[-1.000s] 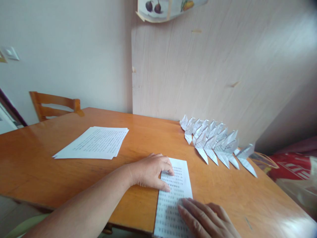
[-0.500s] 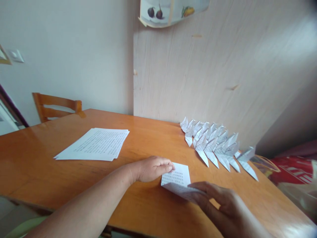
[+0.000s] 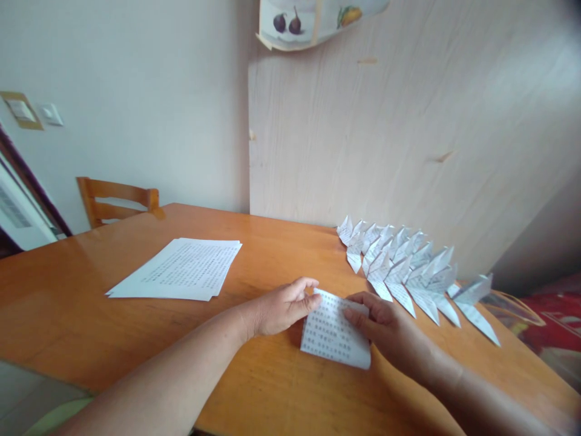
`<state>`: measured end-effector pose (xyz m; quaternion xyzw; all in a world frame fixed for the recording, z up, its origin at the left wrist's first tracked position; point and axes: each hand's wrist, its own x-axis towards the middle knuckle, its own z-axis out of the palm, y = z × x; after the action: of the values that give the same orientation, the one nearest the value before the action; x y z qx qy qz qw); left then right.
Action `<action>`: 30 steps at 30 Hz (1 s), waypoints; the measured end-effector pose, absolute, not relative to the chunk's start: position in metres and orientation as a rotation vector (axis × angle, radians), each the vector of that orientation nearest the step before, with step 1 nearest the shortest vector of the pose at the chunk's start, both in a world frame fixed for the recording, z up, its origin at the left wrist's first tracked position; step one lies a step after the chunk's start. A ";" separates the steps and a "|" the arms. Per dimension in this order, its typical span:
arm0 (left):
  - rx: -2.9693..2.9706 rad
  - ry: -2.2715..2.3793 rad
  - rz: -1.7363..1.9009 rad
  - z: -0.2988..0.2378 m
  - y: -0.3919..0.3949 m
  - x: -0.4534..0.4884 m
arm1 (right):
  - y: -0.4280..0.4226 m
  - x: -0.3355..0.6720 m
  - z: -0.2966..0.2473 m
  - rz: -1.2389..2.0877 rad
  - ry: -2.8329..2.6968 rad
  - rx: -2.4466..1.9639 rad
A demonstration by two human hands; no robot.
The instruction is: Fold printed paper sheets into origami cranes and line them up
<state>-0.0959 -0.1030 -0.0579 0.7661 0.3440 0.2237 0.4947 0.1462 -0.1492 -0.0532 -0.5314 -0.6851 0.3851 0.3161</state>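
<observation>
A printed sheet of paper, folded in half (image 3: 333,332), lies on the orange wooden table (image 3: 272,254) in front of me. My left hand (image 3: 284,307) pinches its upper left corner with thumb and fingers. My right hand (image 3: 385,330) rests on the sheet's right edge, fingertips pressing the top right part. Both hands touch the same folded paper.
A row of several folded paper shapes (image 3: 403,266) lies along the wooden wall panel (image 3: 385,133) at the right. A stack of printed sheets (image 3: 181,275) sits at the left of the table. A wooden chair (image 3: 115,197) stands behind the far left edge. Red fabric (image 3: 554,321) is at the right.
The long sheet lay flat under both hands; my right hand lifted its near end and brought it over to the far end, so it now lies folded in half.
</observation>
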 end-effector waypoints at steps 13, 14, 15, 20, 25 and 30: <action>1.832 0.690 0.452 -0.051 -0.102 -0.103 | -0.189 0.152 -0.056 1.061 -2.107 -1.151; 1.827 0.701 0.439 -0.053 -0.101 -0.103 | -0.191 0.152 -0.052 0.972 -2.223 -1.100; 1.837 0.710 0.423 -0.055 -0.101 -0.103 | -0.193 0.150 -0.046 0.888 -2.349 -1.023; 2.123 0.736 0.320 -0.056 -0.101 -0.103 | -0.195 0.143 -0.015 0.569 -2.576 -0.888; 2.377 0.722 0.192 -0.051 -0.101 -0.105 | -0.197 0.150 -0.019 0.524 -2.591 -0.960; 2.407 0.710 0.185 -0.052 -0.102 -0.104 | -0.199 0.163 -0.061 0.856 -2.187 -1.309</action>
<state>-0.1038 -0.1018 -0.0516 0.9102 0.2684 0.0701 0.3075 0.1629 -0.1994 -0.0612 -0.4742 -0.7928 0.3102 0.2244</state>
